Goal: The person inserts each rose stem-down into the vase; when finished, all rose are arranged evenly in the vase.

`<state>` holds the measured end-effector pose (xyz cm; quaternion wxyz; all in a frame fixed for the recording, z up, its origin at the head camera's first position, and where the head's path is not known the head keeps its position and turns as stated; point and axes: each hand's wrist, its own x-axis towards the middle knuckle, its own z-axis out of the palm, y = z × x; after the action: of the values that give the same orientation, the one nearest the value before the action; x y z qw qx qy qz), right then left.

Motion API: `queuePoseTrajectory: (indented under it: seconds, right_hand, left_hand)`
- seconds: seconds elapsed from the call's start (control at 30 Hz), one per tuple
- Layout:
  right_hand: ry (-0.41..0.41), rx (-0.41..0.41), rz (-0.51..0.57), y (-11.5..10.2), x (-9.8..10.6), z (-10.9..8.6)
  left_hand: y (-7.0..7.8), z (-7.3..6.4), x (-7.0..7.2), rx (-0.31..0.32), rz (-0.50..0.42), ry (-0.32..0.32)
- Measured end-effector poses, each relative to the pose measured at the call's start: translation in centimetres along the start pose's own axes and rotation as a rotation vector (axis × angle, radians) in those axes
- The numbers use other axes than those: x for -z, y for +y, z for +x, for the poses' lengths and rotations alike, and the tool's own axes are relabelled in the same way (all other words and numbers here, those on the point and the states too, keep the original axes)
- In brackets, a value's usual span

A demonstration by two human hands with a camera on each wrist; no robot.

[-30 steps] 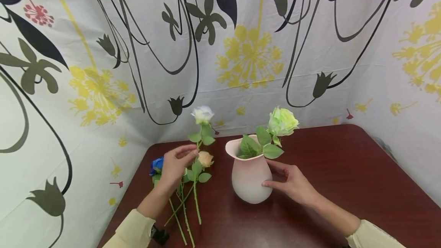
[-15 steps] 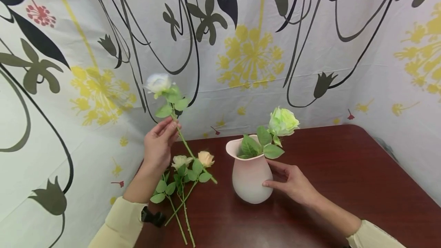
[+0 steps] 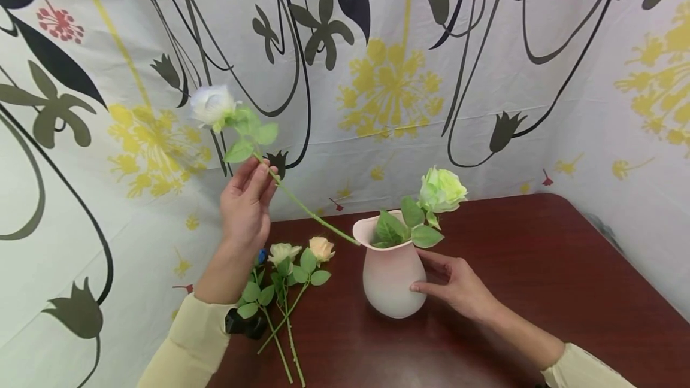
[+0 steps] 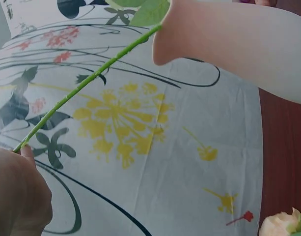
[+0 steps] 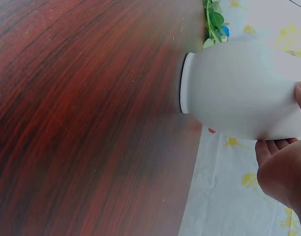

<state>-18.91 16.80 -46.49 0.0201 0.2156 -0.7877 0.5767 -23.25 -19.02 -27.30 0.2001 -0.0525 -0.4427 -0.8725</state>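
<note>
Left grip (image 3: pixel 245 202): my thumb and fingers are pinched together on the stem (image 3: pixel 309 211), just under its upper leaves (image 3: pixel 250 133).
White rose (image 3: pixel 212 106): held up left of the vase (image 3: pixel 393 280); bloom high and to my left, stem slanting down to my right.
Stem end: at the vase's left lip (image 3: pixel 358 232); touching or just short of it, cannot tell.
Right grip (image 3: pixel 455 286): spread about as wide as the vase body, thumb on the near side, fingers round behind; I have hold of the vase.
Vase stance: upright on the table (image 3: pixel 512 274).
Vase mouth: yellow-green rose (image 3: pixel 442 190) leans out to my right, its foliage (image 3: pixel 409 229) crowding that side; the left part looks freer.
Lying left: cream rose (image 3: pixel 284 252), peach rose (image 3: pixel 321 249) and part of a blue bloom (image 3: pixel 262 256), some stems crossing.
Entry: I judge the end wants a slight lift over the lip, then down into the freer left part.
Angle: too slanted to drop straight in, I think; better to swing the bloom up and over the vase as the end goes down.
Pace: long run of stem beyond my pinch, so small wrist turns should swing the end widely; go slowly.
Bracing: light, steady hold should do; firm up only if the stem pushes the rim.
</note>
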Motion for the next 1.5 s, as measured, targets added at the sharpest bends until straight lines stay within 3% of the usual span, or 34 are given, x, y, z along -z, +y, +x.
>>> queuePoseTrajectory:
  seconds: [0.23,0.43,0.7,0.93,1.5]
  right_hand:
    - [-0.001,-0.003,0.014,0.1,-0.1,0.0]
    - [-0.002,0.006,0.011,0.1,-0.1,0.0]
    - [0.003,-0.004,0.015,0.0,-0.1,0.0]
    - [0.001,0.0,-0.015,-0.2,-0.1,-0.1]
    - [-0.009,-0.004,0.003,-0.3,0.1,-0.2]
  left_hand:
    - [-0.1,-0.7,-1.8,-0.091,-0.031,-0.061]
    - [-0.8,-1.4,-2.9,-0.182,0.083,-0.153]
    - [-2.3,-2.4,-4.0,-0.22,0.189,-0.269]
    - [-3.8,-2.8,-4.5,-0.197,0.272,-0.321]
    - [-7.0,-3.9,-5.4,-0.026,0.395,-0.438]
